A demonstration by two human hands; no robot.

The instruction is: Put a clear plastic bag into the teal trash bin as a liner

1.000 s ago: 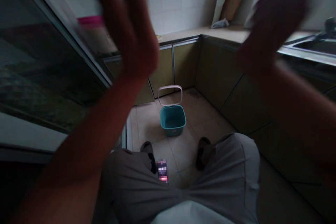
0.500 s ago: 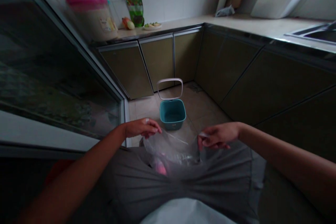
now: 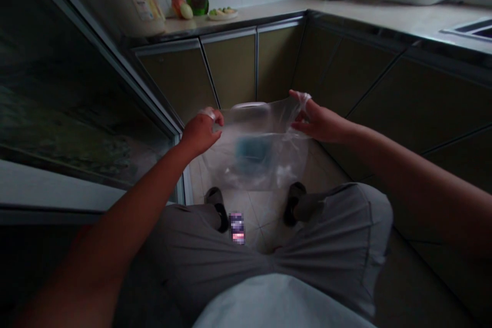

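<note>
A thin transparent plastic bag (image 3: 257, 148) hangs stretched between my hands, above and in front of my knees. My left hand (image 3: 202, 133) pinches its upper edge on the left, and my right hand (image 3: 317, 123) pinches the opposite edge. Behind the film, a teal plastic bin (image 3: 251, 156) stands on the floor, blurred by the bag. The bin's pale raised lid frame or handle (image 3: 249, 105) shows just above the bag's edge and is partly hidden by it.
Olive cabinet doors (image 3: 230, 69) form a corner behind the bin, under a beige countertop (image 3: 384, 13) holding a plate, vegetables and a large jar. A glass door (image 3: 77, 92) runs along the left. My feet rest on the tiled floor (image 3: 261, 210).
Both hands have risen from my lap and moved farther apart, lifting the bag and spreading it open in front of the bin, which it now covers from view.
</note>
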